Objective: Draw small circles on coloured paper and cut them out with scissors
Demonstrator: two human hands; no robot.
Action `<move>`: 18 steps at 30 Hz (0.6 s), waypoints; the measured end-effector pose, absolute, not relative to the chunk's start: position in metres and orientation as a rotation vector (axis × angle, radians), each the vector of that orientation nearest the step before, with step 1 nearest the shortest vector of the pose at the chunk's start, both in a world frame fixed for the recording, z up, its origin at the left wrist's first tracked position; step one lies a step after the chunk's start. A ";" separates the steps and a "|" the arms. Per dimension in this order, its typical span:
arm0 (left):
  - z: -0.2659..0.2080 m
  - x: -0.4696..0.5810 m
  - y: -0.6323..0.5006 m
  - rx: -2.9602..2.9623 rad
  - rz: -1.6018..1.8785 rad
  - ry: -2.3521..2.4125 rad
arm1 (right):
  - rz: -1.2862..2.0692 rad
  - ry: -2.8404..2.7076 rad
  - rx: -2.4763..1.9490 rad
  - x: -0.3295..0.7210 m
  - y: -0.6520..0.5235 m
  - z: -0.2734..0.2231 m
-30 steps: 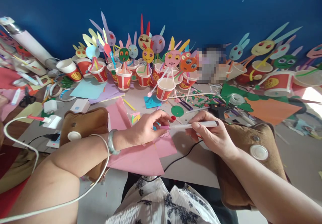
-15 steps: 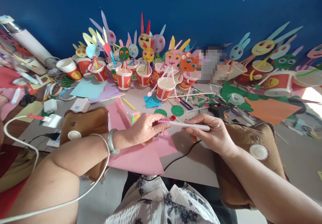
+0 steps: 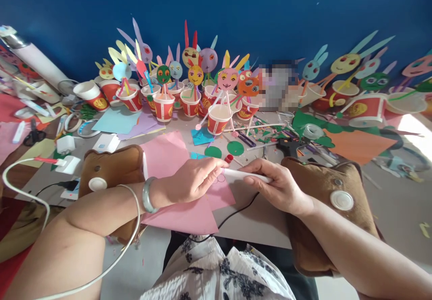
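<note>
My right hand [image 3: 281,185] grips a slim white marker [image 3: 238,173] by its right end, thumb below and fingers above. Closed over the marker's purple left end is my left hand [image 3: 194,181], its fingertips hiding most of that end. Both hands are above pink paper [image 3: 184,217], on which small outlined circles show just under the marker. A small red cylindrical piece [image 3: 229,158] is just beyond the marker. Two green paper discs [image 3: 235,148] lie farther back on the table.
Red-and-white paper cups [image 3: 219,120] with paper rabbit figures line the blue wall. Brown plush pouches [image 3: 113,167] flank my arms. Paper scraps, a black glue gun [image 3: 288,148] and orange paper [image 3: 361,147] lie right. A white cable [image 3: 137,219] crosses my left forearm.
My left fingers have gone from pinching the marker's purple end to closing over it. The marker and my right hand have shifted slightly left and down in view.
</note>
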State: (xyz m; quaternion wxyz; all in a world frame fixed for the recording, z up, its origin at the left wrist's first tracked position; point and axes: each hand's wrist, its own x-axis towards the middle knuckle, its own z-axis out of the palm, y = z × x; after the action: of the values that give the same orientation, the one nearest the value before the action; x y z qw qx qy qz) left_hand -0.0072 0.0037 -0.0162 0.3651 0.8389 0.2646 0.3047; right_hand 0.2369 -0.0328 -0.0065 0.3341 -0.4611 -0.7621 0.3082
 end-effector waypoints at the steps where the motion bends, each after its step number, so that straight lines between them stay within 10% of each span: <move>1: -0.018 -0.008 0.003 2.120 0.782 0.687 | 0.825 -1.998 -1.184 0.236 -0.033 -0.007; 18: -0.014 -0.004 0.000 1.838 0.529 0.530 | 0.961 -2.384 -0.884 0.232 -0.033 -0.014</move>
State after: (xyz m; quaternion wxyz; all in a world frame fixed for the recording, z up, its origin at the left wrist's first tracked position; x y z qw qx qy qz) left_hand -0.0035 -0.0003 -0.0145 0.5466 0.7756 0.2236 0.2231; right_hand 0.2323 -0.0327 -0.0138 0.2101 -0.3180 -0.8574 0.3457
